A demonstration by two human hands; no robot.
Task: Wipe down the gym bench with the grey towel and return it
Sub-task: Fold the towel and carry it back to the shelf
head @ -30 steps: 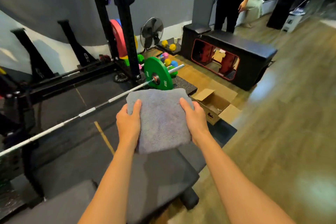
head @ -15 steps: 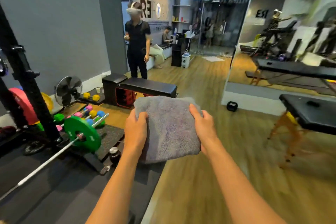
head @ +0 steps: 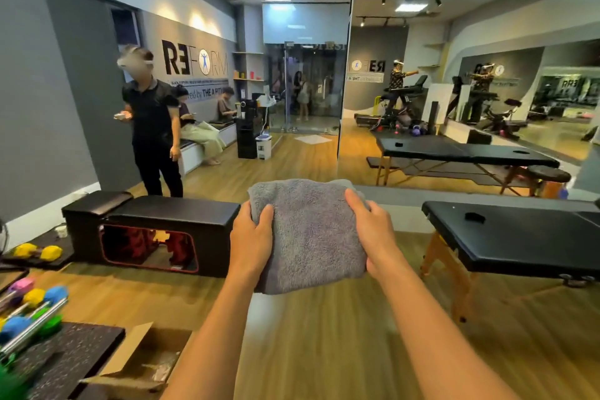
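Towel: grey towel [head: 311, 234], folded thick and fluffy, is held in mid-air above the wooden floor [head: 324, 351].
Hands: left hand [head: 251, 242] and right hand [head: 373, 234] are clamped on its side edges.
Room: open floor lies between black storage bench [head: 168, 214] and massage table [head: 519, 237].
Change: barbell rack is no longer seen; view was turned rightward.

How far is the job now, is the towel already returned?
Wiping looks done: the towel is folded and no gym bench is under it. In hand: left hand and right hand carry it above the wooden floor. Left: putting it back; where is not visible.
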